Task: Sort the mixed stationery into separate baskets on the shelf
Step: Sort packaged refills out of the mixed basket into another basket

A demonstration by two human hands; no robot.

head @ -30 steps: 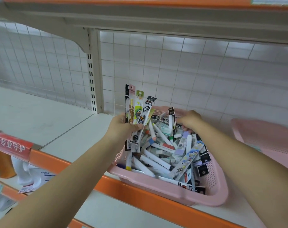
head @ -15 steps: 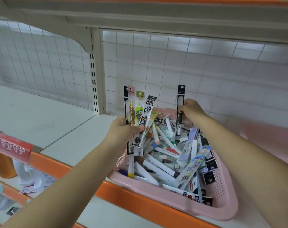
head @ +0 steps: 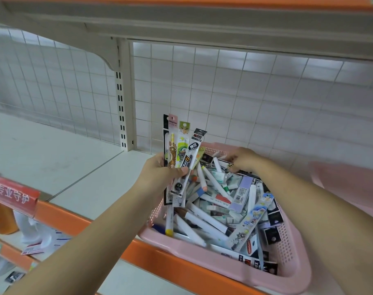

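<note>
A pink basket (head: 296, 271) at the shelf's front edge is heaped with mixed stationery (head: 215, 209): white pens, erasers and carded packs. My left hand (head: 162, 175) grips a fanned bundle of packaged pens (head: 181, 150), upright over the basket's left rim. My right hand (head: 243, 159) is low at the far end of the basket. Its curled fingers pinch a black pack (head: 228, 166) lying on the pile, and the back of the hand hides most of that grip.
A second pink basket (head: 351, 184) stands to the right, partly behind my right forearm. The white shelf board (head: 53, 158) stretches left, with a wire grid at the back and an upright post (head: 124, 92). A red label (head: 11, 194) hangs on the orange shelf edge (head: 181, 267).
My right hand had lifted a long black pack upright. It has since dropped back to the pile and that pack no longer stands up. My left hand keeps its bundle.
</note>
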